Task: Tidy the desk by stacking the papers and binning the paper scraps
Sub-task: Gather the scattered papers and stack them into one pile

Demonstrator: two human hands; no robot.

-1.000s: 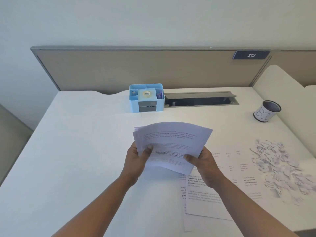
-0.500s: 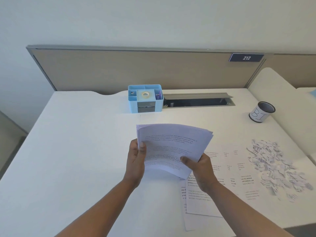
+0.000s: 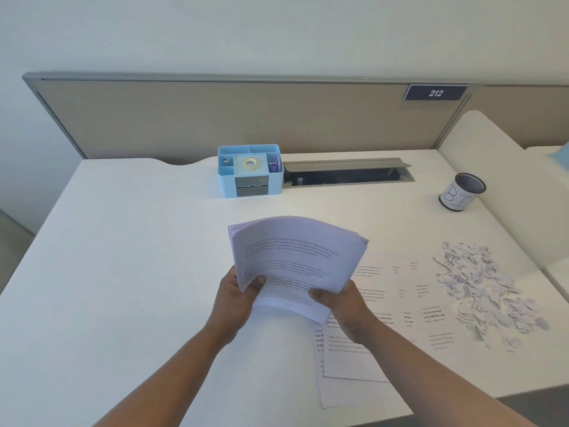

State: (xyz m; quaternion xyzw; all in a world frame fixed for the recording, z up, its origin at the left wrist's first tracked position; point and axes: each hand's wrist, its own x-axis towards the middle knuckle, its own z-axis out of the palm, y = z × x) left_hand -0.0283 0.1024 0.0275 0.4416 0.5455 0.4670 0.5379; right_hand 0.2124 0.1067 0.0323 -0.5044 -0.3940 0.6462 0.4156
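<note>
White papers [image 3: 295, 257] held lengthwise away, bowed upward.

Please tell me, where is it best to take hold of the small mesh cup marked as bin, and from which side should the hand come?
Probably round the side wall of the mesh cup, from the near left. It stands upright on the desk with open space there; the paper scraps lie nearer, to its right. The right hand is closer, but now holds the paper stack.
</note>
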